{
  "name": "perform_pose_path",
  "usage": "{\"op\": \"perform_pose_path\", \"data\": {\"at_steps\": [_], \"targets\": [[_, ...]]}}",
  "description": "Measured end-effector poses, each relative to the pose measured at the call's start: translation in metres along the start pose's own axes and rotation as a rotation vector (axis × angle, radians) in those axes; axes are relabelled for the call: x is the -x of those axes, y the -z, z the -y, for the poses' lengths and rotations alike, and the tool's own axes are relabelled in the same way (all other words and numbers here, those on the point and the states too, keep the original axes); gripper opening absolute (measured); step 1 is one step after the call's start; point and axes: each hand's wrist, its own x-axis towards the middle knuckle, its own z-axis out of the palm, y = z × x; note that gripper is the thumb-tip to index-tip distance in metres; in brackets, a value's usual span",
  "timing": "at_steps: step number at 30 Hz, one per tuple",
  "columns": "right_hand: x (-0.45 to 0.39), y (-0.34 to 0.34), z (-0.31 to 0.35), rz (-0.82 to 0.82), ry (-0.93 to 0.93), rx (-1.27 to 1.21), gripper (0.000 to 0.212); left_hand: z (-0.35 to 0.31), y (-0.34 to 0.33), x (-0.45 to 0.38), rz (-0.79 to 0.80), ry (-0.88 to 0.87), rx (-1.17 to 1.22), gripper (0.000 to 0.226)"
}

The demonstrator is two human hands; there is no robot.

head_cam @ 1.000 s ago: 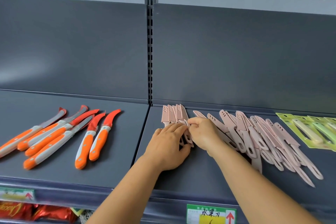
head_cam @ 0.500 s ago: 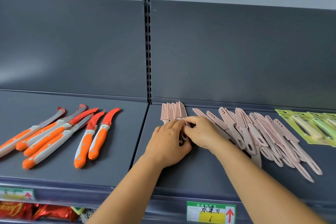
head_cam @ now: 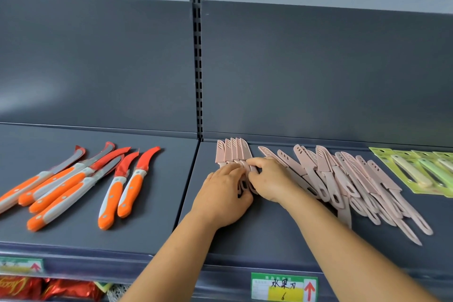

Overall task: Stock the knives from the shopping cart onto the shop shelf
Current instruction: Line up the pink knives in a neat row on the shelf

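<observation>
Several pink sheathed knives (head_cam: 233, 152) stand packed side by side in a neat row at the left end of the dark grey shelf (head_cam: 264, 235). My left hand (head_cam: 221, 197) lies over their handles, its fingers resting on them. My right hand (head_cam: 269, 180) curls its fingers round the rightmost handle of that row. To the right, a loose fan of more pink knives (head_cam: 348, 179) lies spread across the shelf. The shopping cart is out of view.
Orange-handled knives (head_cam: 73, 184) lie on the neighbouring shelf panel at left. Green carded peelers (head_cam: 421, 169) sit at the far right. A slotted upright (head_cam: 198, 68) divides the back panels. A price label (head_cam: 284, 287) hangs on the front edge; red packets (head_cam: 49, 289) show below.
Both hands have stayed on the neat row of pink knives, shifting only slightly as they press the handles together. The view has tilted a little.
</observation>
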Motion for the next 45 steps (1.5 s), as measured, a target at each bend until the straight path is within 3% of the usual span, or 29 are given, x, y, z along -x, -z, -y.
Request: {"op": "perform_pose_path", "data": {"at_steps": [10, 15, 20, 30, 34, 39, 45], "targets": [[0.000, 0.002, 0.000, -0.005, 0.013, 0.068, 0.035, -0.001, 0.002, 0.000, 0.024, -0.007, -0.023, 0.049], [0.014, 0.028, -0.019, -0.099, -0.031, 0.344, 0.043, -0.005, 0.003, -0.003, 0.039, -0.101, -0.175, 0.055], [0.023, 0.031, -0.038, -0.026, -0.009, 0.479, 0.036, -0.009, -0.003, -0.012, 0.112, -0.171, -0.250, 0.045], [0.011, 0.028, -0.025, -0.062, -0.077, 0.434, 0.027, -0.012, -0.002, -0.009, 0.112, -0.110, -0.189, 0.042], [0.002, 0.022, -0.009, -0.060, -0.065, 0.325, 0.009, -0.012, -0.003, -0.008, 0.097, -0.124, -0.180, 0.039], [-0.004, 0.015, 0.001, -0.082, -0.034, 0.224, 0.034, -0.010, -0.004, -0.007, 0.084, -0.120, -0.160, 0.038], [-0.004, 0.014, 0.000, -0.077, -0.049, 0.171, 0.036, -0.011, -0.004, -0.008, 0.087, -0.126, -0.154, 0.042]]}}
